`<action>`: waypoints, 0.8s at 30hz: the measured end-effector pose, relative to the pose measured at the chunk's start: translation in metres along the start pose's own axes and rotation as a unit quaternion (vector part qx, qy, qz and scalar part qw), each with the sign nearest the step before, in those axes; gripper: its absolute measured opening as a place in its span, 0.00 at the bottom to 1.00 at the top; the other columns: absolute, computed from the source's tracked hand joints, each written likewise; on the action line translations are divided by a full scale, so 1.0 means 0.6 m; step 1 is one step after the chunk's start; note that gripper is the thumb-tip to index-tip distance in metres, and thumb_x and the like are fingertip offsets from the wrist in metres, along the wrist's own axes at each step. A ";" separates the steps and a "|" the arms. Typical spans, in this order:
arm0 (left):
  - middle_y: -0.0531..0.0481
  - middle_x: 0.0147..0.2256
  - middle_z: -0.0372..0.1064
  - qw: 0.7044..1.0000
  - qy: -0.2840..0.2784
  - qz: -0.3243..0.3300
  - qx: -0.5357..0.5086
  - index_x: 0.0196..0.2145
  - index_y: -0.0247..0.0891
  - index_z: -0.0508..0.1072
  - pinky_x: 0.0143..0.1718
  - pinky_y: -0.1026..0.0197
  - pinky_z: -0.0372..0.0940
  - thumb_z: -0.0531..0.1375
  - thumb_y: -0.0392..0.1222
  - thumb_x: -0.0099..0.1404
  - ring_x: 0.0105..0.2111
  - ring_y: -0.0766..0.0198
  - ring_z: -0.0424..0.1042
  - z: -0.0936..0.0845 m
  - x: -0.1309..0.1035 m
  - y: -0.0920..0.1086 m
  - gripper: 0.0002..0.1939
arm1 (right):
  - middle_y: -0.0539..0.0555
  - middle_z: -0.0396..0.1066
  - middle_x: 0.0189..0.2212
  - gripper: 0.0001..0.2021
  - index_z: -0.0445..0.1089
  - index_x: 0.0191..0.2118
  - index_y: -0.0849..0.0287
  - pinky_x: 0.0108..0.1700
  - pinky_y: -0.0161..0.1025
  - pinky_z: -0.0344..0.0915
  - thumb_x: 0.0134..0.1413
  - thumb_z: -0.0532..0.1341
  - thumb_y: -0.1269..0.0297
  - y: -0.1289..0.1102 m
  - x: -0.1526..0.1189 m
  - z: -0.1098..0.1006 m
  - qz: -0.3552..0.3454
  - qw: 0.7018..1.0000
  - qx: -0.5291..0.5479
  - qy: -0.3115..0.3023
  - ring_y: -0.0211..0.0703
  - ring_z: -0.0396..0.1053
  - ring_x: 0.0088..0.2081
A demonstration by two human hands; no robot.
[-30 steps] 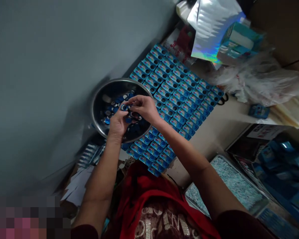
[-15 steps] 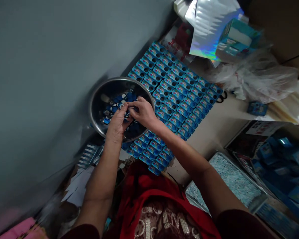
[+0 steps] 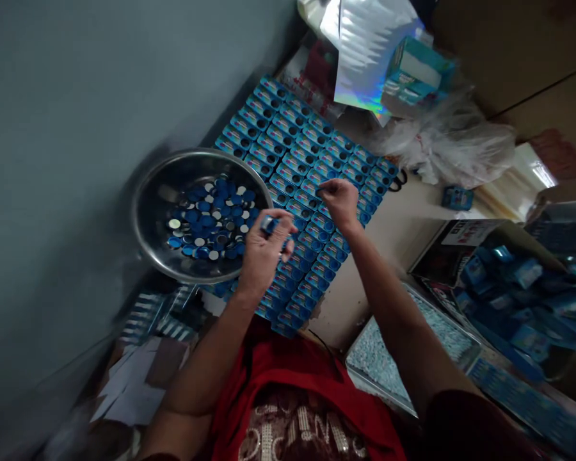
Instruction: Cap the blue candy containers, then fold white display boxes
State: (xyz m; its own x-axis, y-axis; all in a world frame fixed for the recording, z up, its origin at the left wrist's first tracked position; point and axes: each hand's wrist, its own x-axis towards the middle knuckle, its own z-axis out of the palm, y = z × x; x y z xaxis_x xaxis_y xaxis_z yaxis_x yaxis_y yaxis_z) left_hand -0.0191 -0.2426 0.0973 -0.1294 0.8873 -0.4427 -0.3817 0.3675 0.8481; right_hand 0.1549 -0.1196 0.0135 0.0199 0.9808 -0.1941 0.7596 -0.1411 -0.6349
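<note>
Leaning over the bench (image 3: 388, 234), I have a steel bowl (image 3: 147, 205) on my left, near the wall, with loose blue and white discs (image 3: 204, 214) spread inside. At its right edge, my left hand (image 3: 264, 246) curls around what look like a few such discs. Further right, blue cases (image 3: 292, 169) lie in close slanting rows, many with a round dark recess. Above them, my right hand (image 3: 340, 202) has its fingers drawn together; I cannot tell whether they pinch a disc. Pieces this small, I judge, call for a light fingertip hold, a loosely cupped left palm, and care not to nudge neighbouring cases.

Around me, from the left: white papers (image 3: 132, 387) and striped packets (image 3: 141, 314) below the bowl, a shiny foil sheet (image 3: 365, 48) beyond the rows, a turquoise box (image 3: 417, 67), black looped handles (image 3: 399, 182), a crumpled clear bag (image 3: 456, 144), a tray (image 3: 366, 385) of pale bits partly behind my right arm, and an open carton (image 3: 444, 251) of blue packs. The bowl and my left hand cover some cases.
</note>
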 end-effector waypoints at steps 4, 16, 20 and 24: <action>0.54 0.33 0.72 0.992 -0.061 -0.109 -0.034 0.41 0.41 0.73 0.17 0.69 0.55 0.73 0.61 0.61 0.22 0.73 0.66 0.035 0.014 -0.074 0.24 | 0.58 0.82 0.41 0.11 0.83 0.40 0.60 0.48 0.43 0.67 0.53 0.65 0.73 0.056 0.068 0.005 -0.005 0.987 -0.156 -0.045 0.49 0.76 0.44; 0.60 0.22 0.63 0.983 -0.064 -0.117 0.128 0.39 0.41 0.74 0.18 0.66 0.55 0.69 0.49 0.65 0.17 0.70 0.61 0.007 0.105 -0.182 0.12 | 0.57 0.79 0.40 0.13 0.76 0.37 0.56 0.47 0.46 0.68 0.47 0.78 0.64 0.013 0.102 -0.003 0.012 0.963 -0.234 -0.135 0.53 0.75 0.44; 0.52 0.29 0.71 0.967 -0.005 0.039 0.251 0.37 0.41 0.75 0.34 0.62 0.66 0.69 0.40 0.64 0.30 0.61 0.72 0.006 0.105 -0.189 0.06 | 0.54 0.78 0.32 0.15 0.77 0.36 0.57 0.40 0.39 0.66 0.61 0.67 0.49 -0.002 -0.017 0.001 -0.018 0.988 0.012 -0.151 0.44 0.73 0.37; 0.41 0.46 0.75 0.925 -0.009 0.108 0.365 0.45 0.39 0.78 0.48 0.55 0.69 0.64 0.34 0.66 0.45 0.51 0.76 0.005 0.094 -0.204 0.10 | 0.51 0.75 0.24 0.20 0.77 0.33 0.58 0.32 0.37 0.66 0.47 0.72 0.43 0.018 -0.094 0.013 0.068 0.930 0.283 -0.224 0.40 0.71 0.29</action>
State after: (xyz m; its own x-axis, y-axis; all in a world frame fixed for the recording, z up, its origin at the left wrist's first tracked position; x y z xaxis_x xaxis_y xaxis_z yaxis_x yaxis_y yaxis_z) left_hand 0.0233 -0.2369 -0.0306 -0.1126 0.9638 -0.2416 0.3705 0.2663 0.8898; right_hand 0.1568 -0.1776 0.0115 -0.2777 0.8120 -0.5134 0.3041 -0.4326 -0.8487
